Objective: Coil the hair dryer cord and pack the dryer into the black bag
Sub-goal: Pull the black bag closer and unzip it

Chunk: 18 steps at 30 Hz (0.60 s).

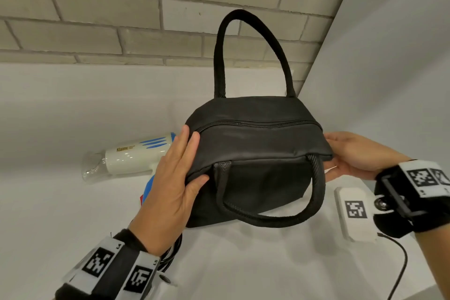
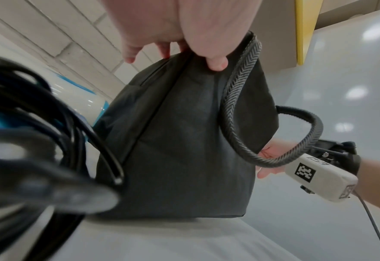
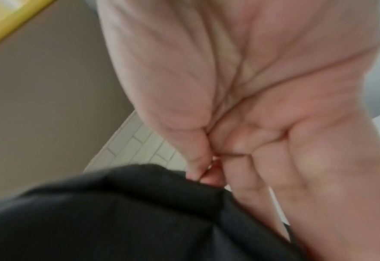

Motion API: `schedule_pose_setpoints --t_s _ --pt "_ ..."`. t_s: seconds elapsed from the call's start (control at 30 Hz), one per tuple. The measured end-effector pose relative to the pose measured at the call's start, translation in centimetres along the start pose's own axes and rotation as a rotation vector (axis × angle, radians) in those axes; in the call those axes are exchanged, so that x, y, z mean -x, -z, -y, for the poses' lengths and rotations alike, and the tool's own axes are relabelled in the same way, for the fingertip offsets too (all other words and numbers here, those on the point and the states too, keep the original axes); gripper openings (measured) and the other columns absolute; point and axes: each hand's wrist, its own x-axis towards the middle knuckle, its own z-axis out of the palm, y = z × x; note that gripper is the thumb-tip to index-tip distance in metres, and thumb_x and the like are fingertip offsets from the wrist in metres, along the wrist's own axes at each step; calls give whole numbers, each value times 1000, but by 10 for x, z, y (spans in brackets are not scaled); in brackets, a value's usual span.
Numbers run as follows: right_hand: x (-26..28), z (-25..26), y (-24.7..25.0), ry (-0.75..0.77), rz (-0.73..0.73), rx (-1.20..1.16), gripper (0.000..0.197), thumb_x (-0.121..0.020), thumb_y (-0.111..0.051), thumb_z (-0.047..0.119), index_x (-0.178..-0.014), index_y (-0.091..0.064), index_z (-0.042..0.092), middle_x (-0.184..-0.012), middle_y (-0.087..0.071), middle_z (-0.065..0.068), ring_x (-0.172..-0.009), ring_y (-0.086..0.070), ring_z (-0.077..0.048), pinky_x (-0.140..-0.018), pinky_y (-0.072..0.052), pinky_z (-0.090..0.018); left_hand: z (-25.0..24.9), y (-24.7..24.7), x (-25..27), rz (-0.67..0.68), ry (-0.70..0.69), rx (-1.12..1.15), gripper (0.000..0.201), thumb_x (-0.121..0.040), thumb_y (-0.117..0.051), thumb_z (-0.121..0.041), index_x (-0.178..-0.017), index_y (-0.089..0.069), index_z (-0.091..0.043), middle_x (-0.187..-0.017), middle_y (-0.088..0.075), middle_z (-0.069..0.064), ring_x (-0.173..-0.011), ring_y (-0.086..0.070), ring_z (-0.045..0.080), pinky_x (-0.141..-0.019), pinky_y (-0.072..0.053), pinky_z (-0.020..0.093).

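Black bag [image 1: 255, 153] upright on counter [image 1: 60, 202], zipper closed, both hands on it.
Left hand [image 1: 170, 178] clamps left end, right hand [image 1: 353, 156] pinches right end; white-blue dryer [image 1: 136, 156] lies left, coiled cord [image 2: 39, 114] near-left.

Head view looks down from above; wrist views close, low; all share black bag [image 1: 255, 153].

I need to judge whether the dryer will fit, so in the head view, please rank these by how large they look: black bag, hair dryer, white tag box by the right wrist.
1. black bag, clearly largest.
2. hair dryer, partly hidden behind the left hand.
3. white tag box, smallest, though it lies nearer the camera.
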Motion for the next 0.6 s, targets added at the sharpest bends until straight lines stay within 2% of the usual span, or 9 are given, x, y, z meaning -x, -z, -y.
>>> schedule_pose_setpoints --t_s 0.1,0.17,0.23,0.3,0.33,0.4,0.47,0.53,0.6 --pt "0 -3 12 -5 96 -112 98 -47 -83 49 -119 -45 -6 -108 -61 -28 -77 -70 -34 -60 -58 -41 4 4 3 -25 20 22 55 -82 -31 -59 -125 1 -67 -144 4 -37 -137 -5 -9 -111 -7 8" --pt "0 -6 15 -9 136 -178 106 -39 -86 48 -118 -44 -8 -104 -63 -25 -78 -69 -35 -61 -58 -44 7 5 4 -21 -8 -14 53 -84 -29 -58 -127 1 -64 -146 4 -32 -138 -4 -8 -111 -6 9" --pt "0 -5 11 -23 76 -151 84 -59 -79 40 -119 -44 -7 -103 -65 -22 -78 -69 -33 -64 -58 -47 8 4 4 -10 -49 -70 51 -86 -22 -61 -131 1 -59 -147 6 -33 -139 -2 -6 -111 -6 10" --pt "0 1 -1 -37 -43 110 40 -89 -52 25 -119 -49 -1 -108 -65 -20 -81 -68 -27 -72 -57 -45 6 3 5 9 -78 -89 50 -87 -20 -59 -133 -1 -56 -147 8 -37 -140 -3 -3 -113 -7 13" --pt "-1 3 -5 -43 -114 269 30 -95 -40 18 -117 -51 1 -108 -65 -19 -83 -67 -24 -75 -56 -43 4 2 4 20 -92 -93 51 -88 -23 -58 -134 -1 -55 -146 9 -37 -140 -3 -1 -114 -8 17" --pt "-1 7 -11 -32 -187 446 28 -96 -32 14 -109 -54 2 -102 -65 -18 -82 -63 -20 -73 -55 -37 -5 5 -1 48 -134 -125 57 -87 -34 -51 -135 -5 -52 -147 8 -36 -142 -3 4 -117 -12 33" --pt "-1 11 -13 -18 -202 447 26 -95 -33 13 -95 -57 2 -90 -64 -15 -74 -61 -19 -64 -54 -29 -17 11 -12 79 -205 -232 62 -79 -45 -36 -134 -19 -48 -150 -4 -29 -142 -7 10 -115 -13 46" --pt "1 13 -13 -14 -214 415 26 -95 -35 14 -80 -55 6 -77 -60 -9 -65 -58 -18 -59 -53 -27 -32 18 -22 144 -293 -359 61 -66 -44 -25 -126 -40 -36 -147 -29 -15 -139 -19 14 -112 -13 50" --pt "3 15 -15 -19 -224 386 25 -95 -37 16 -78 -53 6 -70 -58 -8 -56 -58 -16 -55 -54 -25 -50 24 -31 198 -328 -394 63 -57 -37 -24 -117 -53 -28 -138 -48 -7 -134 -34 17 -111 -17 50"
